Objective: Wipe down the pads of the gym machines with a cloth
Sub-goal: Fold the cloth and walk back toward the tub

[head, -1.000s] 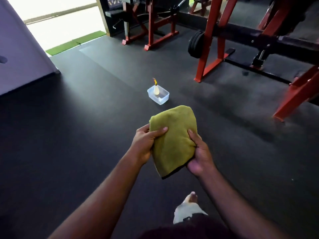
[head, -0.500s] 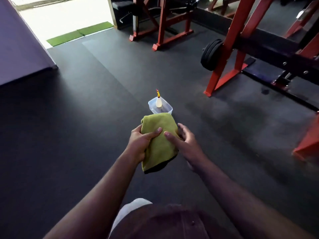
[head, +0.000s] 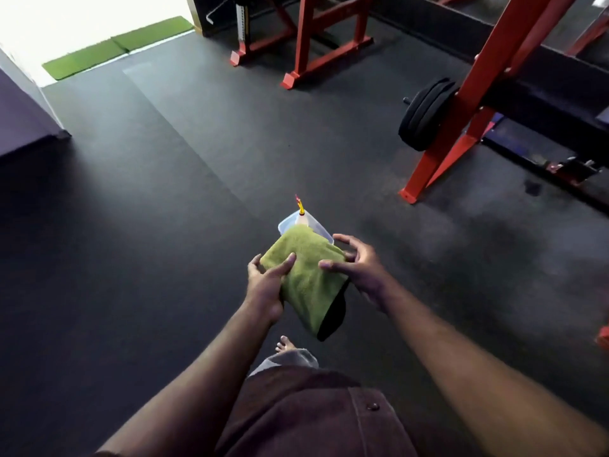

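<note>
A folded yellow-green cloth hangs in front of me, its lower end drooping with a dark underside. My left hand grips its left edge, thumb on top. My right hand hovers at the cloth's right edge with fingers spread, holding nothing. Just beyond the cloth a clear plastic tub sits on the floor, mostly hidden by the cloth, with a small squeeze bottle standing in it. A black bench pad lies on the red rack at the right.
Red machine frames stand at right and at the back. Black weight plates hang on the right frame. Dark rubber floor spreads all around. A purple block is at far left. My bare foot is below the cloth.
I have walked closer to the tub, which now sits right behind the cloth. My right hand has let go of the cloth and spread its fingers; the left still holds it.
</note>
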Motion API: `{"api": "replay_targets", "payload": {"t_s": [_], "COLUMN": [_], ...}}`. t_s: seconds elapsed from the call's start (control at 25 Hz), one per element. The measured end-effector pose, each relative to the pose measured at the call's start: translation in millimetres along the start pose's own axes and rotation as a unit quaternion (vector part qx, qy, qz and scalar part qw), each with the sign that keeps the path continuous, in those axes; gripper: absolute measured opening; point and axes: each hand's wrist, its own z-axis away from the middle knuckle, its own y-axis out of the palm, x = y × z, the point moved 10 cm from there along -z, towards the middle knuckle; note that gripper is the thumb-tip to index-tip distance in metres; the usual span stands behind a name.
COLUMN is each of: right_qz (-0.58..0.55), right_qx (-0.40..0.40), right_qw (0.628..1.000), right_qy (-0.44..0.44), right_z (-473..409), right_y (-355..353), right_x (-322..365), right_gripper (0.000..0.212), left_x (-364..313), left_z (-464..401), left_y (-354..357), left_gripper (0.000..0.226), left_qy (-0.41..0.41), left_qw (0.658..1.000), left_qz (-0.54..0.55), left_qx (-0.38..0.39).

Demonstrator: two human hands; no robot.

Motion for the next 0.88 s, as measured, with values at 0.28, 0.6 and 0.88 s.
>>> {"api": "replay_targets", "payload": {"t_s": [0.28, 0.6, 0.88], "right_qz": [-0.119, -0.264, -0.218], "right_qx": [-0.194, -0.293, -0.315], "right_qw": [0.971, 0.896, 0.868], "right_qy": [0.077, 0.203, 0.317], "right_z": [-147, -331, -479], "right_y": [-28, -50, -62], "right_x": [-25, -117, -215], "right_gripper": [0.061, 0.031, 0.104], "left_x": [-35, -21, 16], "left_z": [-164, -351, -526], "left_y": [75, 99, 99], "left_gripper": [0.023, 0.034, 0.058], "left_qy": [-0.097, -0.132, -0.14], "left_qw": [0.99, 0.968, 0.926], "left_qz": [-0.099, -0.204, -0.336], "left_qx": [0.006, -0.057, -0.104]}}
